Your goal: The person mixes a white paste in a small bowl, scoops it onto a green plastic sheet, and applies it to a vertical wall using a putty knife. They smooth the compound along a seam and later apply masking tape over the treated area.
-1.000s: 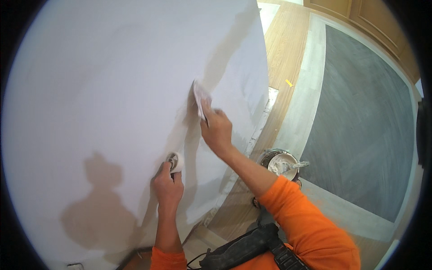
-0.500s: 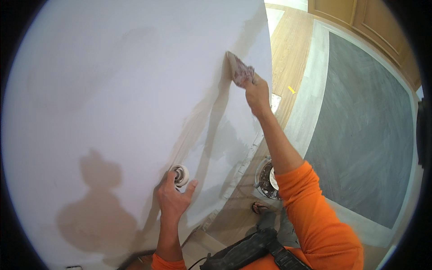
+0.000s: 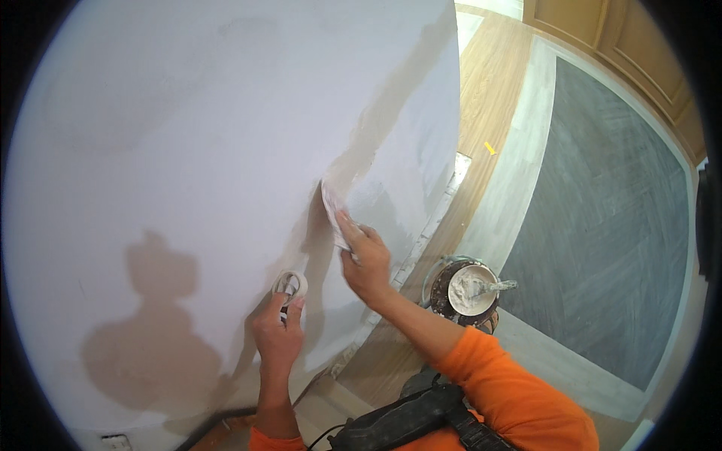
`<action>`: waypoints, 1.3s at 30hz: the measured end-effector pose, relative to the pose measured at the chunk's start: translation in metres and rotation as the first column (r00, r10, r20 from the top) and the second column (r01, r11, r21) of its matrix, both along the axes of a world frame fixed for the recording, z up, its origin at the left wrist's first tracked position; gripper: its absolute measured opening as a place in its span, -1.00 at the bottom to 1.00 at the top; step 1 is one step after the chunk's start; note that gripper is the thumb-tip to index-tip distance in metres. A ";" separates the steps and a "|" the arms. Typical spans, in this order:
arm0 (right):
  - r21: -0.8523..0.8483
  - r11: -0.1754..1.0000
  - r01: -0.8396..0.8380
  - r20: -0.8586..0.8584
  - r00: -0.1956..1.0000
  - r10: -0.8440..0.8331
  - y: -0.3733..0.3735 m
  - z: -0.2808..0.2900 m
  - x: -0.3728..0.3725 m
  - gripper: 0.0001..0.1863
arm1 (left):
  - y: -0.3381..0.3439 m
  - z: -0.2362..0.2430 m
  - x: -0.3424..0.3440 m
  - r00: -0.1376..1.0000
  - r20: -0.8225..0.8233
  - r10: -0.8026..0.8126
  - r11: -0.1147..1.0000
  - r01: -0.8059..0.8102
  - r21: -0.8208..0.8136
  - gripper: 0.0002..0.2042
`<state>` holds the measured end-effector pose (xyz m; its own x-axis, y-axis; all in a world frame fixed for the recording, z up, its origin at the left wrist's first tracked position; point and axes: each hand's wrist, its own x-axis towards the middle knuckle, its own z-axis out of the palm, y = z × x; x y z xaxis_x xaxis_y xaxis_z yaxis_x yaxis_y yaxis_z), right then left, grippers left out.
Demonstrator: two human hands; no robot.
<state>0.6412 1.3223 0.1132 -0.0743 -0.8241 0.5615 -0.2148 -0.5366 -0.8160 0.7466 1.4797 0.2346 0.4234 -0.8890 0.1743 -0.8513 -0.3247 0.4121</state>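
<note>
A putty knife (image 3: 331, 201), smeared with pale compound, is gripped in my right hand (image 3: 368, 267). Its blade edge meets the white wall (image 3: 173, 150) at the lower end of a damp beige-grey band (image 3: 383, 113) that slants up to the right. Lower and to the left, my left hand (image 3: 278, 331) is closed on a roll of white tape (image 3: 301, 284), thumb and fingers pinching its ring close to the wall. Part of the roll is hidden behind the fingers.
Right of the wall, a white bowl (image 3: 453, 299) of white compound with a tool handle (image 3: 502, 286) in it rests on a dirty dark bucket (image 3: 444, 282). Whitish strip (image 3: 436, 222) runs along the wall's foot. A dark grey floor area (image 3: 602, 225) and wooden doors (image 3: 639, 52) lie beyond.
My right hand has swept the putty knife down and left along the band, uncovering the bowl. The fingers of my left hand have closed more tightly on the tape roll.
</note>
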 end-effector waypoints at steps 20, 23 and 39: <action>0.046 0.993 -0.106 0.013 0.994 0.106 0.043 0.005 0.012 -0.30 | 0.013 -0.017 0.031 0.992 0.072 -0.107 0.994 0.109 -0.031 -0.78; 0.012 0.973 -0.232 0.095 0.969 0.230 0.071 0.012 0.015 -0.38 | 0.020 -0.015 0.035 0.986 0.104 -0.130 0.990 0.135 -0.043 -0.79; 0.610 0.660 -0.439 0.497 0.860 0.112 0.133 -0.077 -0.147 -0.72 | 0.077 -0.034 0.027 0.998 0.047 0.034 0.998 -0.037 0.049 -0.66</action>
